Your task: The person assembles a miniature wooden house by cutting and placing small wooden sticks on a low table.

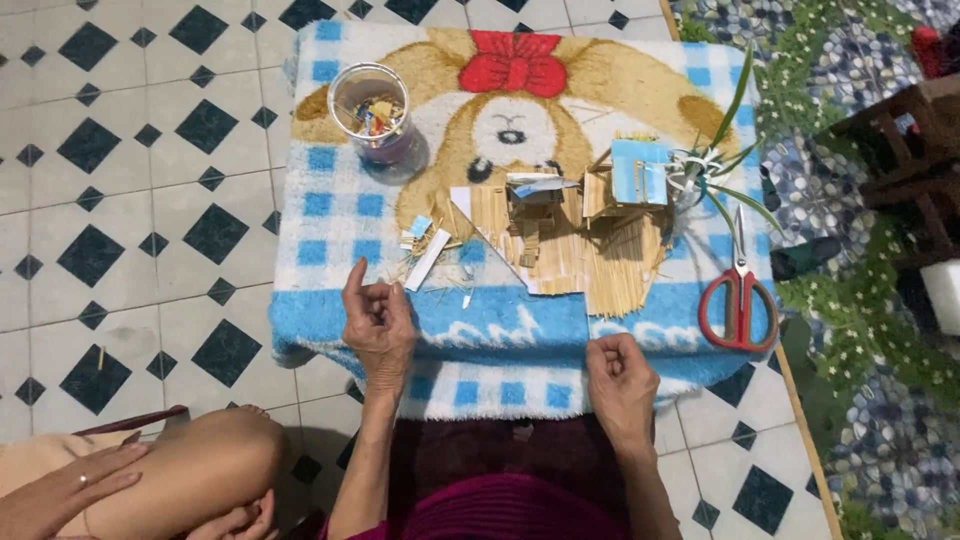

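My fingers [362, 290] on the left hand [380, 325] are pinched loosely together with the thumb raised, and whether they hold a thin sliver I cannot tell; the right hand [620, 378] is curled into a soft fist at the lower middle of the frame, resting on the front edge of the towel [330, 215], with nothing visible in it. Just above my left hand lie scattered straw-coloured sticks [432, 262] and a white strip [428, 260]. Beyond them, at the centre of the frame, stands the little stick model [575, 240]: a flat floor of pale sticks laid side by side, with two small huts on it, the right one under a light blue roof. A small green plant [712, 160] sits touching its right side. Red-handled scissors [738, 295] lie to the right, closed. A clear jar [372, 112] with coloured bits stands at the upper left of the towel. Another person's hand [70, 490] rests on a knee at lower left.
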